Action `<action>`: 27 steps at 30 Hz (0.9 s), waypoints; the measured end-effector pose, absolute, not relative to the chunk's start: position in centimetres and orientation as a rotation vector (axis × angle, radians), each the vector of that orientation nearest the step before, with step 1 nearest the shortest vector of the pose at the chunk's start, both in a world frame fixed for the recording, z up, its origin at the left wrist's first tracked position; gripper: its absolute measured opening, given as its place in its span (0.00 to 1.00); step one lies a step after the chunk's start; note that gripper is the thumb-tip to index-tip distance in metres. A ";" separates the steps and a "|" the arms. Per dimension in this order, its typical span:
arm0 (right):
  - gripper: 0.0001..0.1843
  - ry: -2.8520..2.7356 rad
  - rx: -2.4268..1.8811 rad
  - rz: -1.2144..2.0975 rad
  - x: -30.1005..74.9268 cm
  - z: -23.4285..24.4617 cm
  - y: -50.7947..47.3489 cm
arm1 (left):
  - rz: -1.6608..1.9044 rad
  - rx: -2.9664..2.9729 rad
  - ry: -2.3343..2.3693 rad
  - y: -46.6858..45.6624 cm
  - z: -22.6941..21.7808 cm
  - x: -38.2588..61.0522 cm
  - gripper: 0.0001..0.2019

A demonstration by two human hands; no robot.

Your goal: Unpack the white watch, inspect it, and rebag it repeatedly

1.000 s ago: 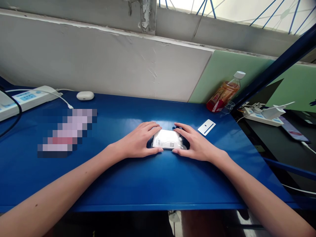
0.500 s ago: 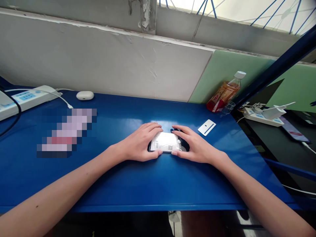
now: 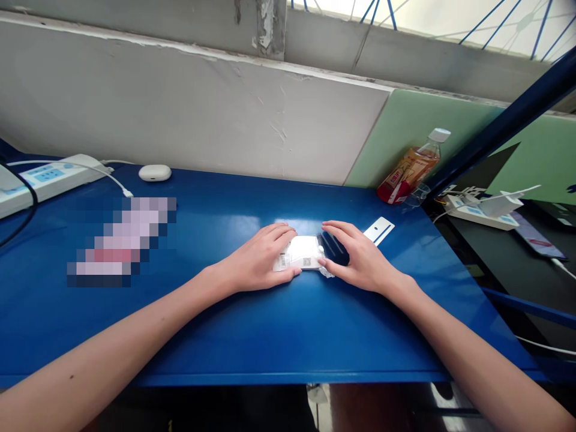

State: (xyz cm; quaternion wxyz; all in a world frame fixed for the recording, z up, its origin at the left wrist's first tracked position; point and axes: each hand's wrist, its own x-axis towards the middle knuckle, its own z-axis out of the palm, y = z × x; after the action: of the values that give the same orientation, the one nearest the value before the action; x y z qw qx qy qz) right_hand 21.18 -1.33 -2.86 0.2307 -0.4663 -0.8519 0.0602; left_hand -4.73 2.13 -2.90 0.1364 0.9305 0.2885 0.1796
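Observation:
A small white packet (image 3: pixel 302 253) in clear wrap, with printed codes on its label, lies on a dark flat object (image 3: pixel 335 248) on the blue table (image 3: pixel 270 336). My left hand (image 3: pixel 258 261) curls round the packet's left end, thumb at its near edge and fingers over its far edge. My right hand (image 3: pixel 357 258) grips the right end, thumb pinching the wrap's near corner and fingers resting over the dark object.
A white card (image 3: pixel 378 230) lies just right of my right hand. A tilted drink bottle (image 3: pixel 411 170) leans in the back right corner. A white earbud case (image 3: pixel 155 173) and a power strip (image 3: pixel 42 180) with cables sit at the back left. Another power strip (image 3: pixel 481 210) lies beyond the table's right edge.
The packet has slid left off the dark object, which now shows under my right fingers. Both hands stay closed round the packet's ends.

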 end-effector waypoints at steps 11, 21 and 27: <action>0.22 -2.392 -1.283 0.053 20.3 -3.1 -1.6 | 0.518 2.684 0.820 2.3 -3.0 -4.8 0.27; 0.22 -2.533 -1.264 -0.182 19.5 -3.2 -2.2 | 0.530 2.651 0.789 2.5 -3.0 -4.8 0.27; 0.24 -2.529 -1.290 -0.182 19.3 -3.4 -2.1 | 0.548 2.618 0.824 2.2 -2.8 -4.5 0.25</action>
State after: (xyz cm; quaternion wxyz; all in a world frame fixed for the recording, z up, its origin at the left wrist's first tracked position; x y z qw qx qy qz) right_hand 19.32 -2.11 -3.38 0.1476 -0.4485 -0.8792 -0.0633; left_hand -4.49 2.23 -2.79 0.1707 0.9217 0.2901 0.1930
